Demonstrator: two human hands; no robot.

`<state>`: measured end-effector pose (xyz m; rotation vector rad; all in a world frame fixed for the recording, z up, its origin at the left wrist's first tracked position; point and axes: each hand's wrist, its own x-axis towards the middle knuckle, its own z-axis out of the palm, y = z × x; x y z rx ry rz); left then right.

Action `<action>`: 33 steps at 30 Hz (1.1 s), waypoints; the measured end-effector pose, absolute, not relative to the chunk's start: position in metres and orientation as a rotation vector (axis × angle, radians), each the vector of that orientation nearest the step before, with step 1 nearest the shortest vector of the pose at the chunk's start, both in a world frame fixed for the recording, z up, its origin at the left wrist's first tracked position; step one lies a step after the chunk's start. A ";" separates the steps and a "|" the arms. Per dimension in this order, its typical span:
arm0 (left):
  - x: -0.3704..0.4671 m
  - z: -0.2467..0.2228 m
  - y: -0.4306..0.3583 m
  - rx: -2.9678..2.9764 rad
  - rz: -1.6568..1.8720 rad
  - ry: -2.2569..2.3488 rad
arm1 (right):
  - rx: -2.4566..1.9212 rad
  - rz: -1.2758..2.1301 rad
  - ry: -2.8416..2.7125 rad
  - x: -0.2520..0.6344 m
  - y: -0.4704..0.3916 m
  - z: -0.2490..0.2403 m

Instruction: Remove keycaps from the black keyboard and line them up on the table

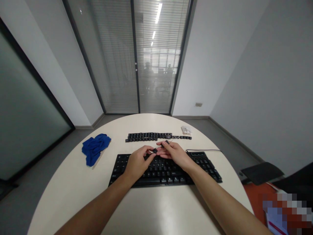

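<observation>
Both hands meet above the back edge of a black keyboard [156,173] lying on the table. My left hand [139,163] pinches a small black keycap [155,150] between thumb and fingertips. Close beside it, my right hand [176,155] has its fingers closed on a small tool with a black middle and thin wires, which looks like a wire keycap puller [165,142]. The fingers hide part of the tool. Behind the hands, loose black keycaps [141,136] stand in rows on the table. My hands and forearms cover part of the keyboard.
A crumpled blue cloth [94,148] lies at the left, with a thin pale stick [98,159] beside it. A small clear bag [186,130] sits behind the keycaps at the right. The keyboard's cable [207,150] runs off the right side of the round table [156,209].
</observation>
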<state>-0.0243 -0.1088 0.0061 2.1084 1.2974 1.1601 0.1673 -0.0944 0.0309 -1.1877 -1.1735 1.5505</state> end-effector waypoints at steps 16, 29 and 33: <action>-0.025 0.010 -0.112 2.200 1.235 1.314 | -1.057 1.397 -1.313 0.163 -0.093 0.019; -0.027 0.007 -0.109 2.226 1.169 1.248 | -1.118 1.310 -1.414 0.165 -0.093 0.019; -0.026 0.009 -0.108 2.233 1.165 1.186 | -1.096 1.326 -1.510 0.164 -0.095 0.023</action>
